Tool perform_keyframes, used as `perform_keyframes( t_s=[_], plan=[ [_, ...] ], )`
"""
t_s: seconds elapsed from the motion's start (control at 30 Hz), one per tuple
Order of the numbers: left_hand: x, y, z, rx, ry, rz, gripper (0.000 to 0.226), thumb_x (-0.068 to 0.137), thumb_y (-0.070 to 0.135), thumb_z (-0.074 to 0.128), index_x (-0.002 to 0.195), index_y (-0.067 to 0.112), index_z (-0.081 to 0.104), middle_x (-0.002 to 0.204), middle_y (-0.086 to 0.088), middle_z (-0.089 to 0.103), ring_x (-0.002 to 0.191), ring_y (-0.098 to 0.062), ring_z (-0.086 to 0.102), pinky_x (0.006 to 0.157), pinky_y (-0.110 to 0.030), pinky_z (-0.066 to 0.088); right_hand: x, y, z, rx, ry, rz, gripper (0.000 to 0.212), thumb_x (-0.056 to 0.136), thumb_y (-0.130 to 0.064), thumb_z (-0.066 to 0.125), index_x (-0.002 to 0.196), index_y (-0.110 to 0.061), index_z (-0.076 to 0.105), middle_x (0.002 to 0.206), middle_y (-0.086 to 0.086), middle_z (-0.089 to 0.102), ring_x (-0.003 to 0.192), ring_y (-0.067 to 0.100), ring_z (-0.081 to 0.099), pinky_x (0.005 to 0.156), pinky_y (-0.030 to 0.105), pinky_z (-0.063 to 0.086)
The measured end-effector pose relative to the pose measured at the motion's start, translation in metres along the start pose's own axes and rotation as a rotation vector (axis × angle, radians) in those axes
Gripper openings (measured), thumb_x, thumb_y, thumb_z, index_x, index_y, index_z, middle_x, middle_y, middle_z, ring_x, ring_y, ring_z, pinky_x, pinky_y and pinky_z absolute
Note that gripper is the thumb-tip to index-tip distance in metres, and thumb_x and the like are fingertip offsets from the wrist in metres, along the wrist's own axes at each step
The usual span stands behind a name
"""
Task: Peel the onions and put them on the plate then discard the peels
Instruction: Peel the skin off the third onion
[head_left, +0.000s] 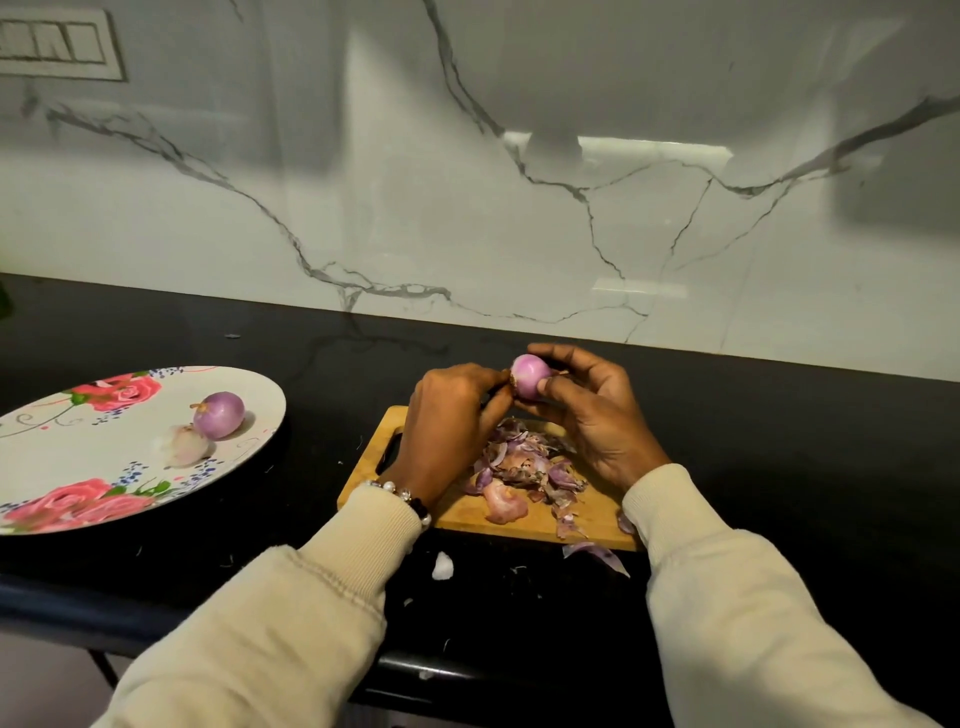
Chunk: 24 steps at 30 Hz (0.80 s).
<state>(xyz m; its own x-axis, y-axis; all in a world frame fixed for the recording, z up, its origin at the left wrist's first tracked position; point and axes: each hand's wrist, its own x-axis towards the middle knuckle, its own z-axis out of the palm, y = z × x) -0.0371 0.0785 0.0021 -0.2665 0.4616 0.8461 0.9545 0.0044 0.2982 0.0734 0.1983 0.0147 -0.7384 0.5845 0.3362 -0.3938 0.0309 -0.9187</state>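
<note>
A small purple onion (530, 375) is held above the far end of a wooden cutting board (524, 525). My right hand (592, 415) grips it between thumb and curled fingers. My left hand (452, 410) pinches the onion's root end from the left. A heap of purple peels (524, 467) lies on the board below both hands. To the left, a floral plate (78, 462) holds a peeled purple onion (219, 414) and a paler onion (186, 445) beside it.
The board and plate sit on a black counter (779, 467) against a marble wall. Loose peel scraps (597, 555) and a white bit (442, 566) lie on the counter near the board's front edge. The counter's front edge runs just below my sleeves.
</note>
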Motion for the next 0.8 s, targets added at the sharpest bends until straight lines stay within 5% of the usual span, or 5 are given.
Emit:
perform_keyframes(
  t_s=[0.3, 0.5, 0.7, 0.8],
  plan=[
    [-0.0006, -0.0037, 0.0012, 0.010, -0.005, -0.070, 0.010, 0.085, 0.017, 0.071, 0.090, 0.008, 0.075, 0.075, -0.003, 0.071, 0.065, -0.016, 0.063, 0.060, -0.038, 0.055, -0.0013, 0.0015, 0.0007, -0.095, -0.018, -0.041, 0.035, 0.085, 0.009, 0.066, 0.115, -0.008, 0.068, 0.111, 0.008, 0.070, 0.105, 0.023, 0.068, 0.083, 0.037, 0.060],
    [0.0010, -0.0033, 0.0043, -0.165, 0.012, -0.360, 0.004, 0.084, 0.014, 0.071, 0.084, 0.013, 0.075, 0.067, 0.005, 0.067, 0.060, -0.008, 0.061, 0.058, -0.030, 0.052, -0.0013, 0.0047, -0.0007, -0.171, -0.073, -0.114, 0.040, 0.080, 0.007, 0.072, 0.116, -0.010, 0.068, 0.116, 0.006, 0.070, 0.113, 0.027, 0.064, 0.092, 0.049, 0.057],
    [-0.0007, -0.0045, 0.0077, -0.284, -0.039, -0.437, 0.029, 0.096, 0.029, 0.053, 0.076, 0.016, 0.069, 0.060, 0.002, 0.065, 0.056, -0.015, 0.063, 0.056, -0.042, 0.053, -0.0017, 0.0031, -0.0052, -0.224, -0.101, -0.176, 0.044, 0.076, 0.011, 0.074, 0.111, -0.015, 0.067, 0.111, -0.002, 0.070, 0.108, 0.017, 0.064, 0.093, 0.036, 0.055],
    [-0.0013, -0.0020, 0.0056, -0.288, -0.061, -0.434, 0.033, 0.099, 0.034, 0.054, 0.076, 0.016, 0.071, 0.062, 0.005, 0.065, 0.055, -0.007, 0.061, 0.054, -0.030, 0.048, -0.0031, 0.0046, -0.0077, -0.221, -0.106, -0.142, 0.044, 0.075, 0.012, 0.075, 0.111, -0.012, 0.066, 0.112, 0.002, 0.068, 0.109, 0.017, 0.063, 0.092, 0.035, 0.055]
  ],
)
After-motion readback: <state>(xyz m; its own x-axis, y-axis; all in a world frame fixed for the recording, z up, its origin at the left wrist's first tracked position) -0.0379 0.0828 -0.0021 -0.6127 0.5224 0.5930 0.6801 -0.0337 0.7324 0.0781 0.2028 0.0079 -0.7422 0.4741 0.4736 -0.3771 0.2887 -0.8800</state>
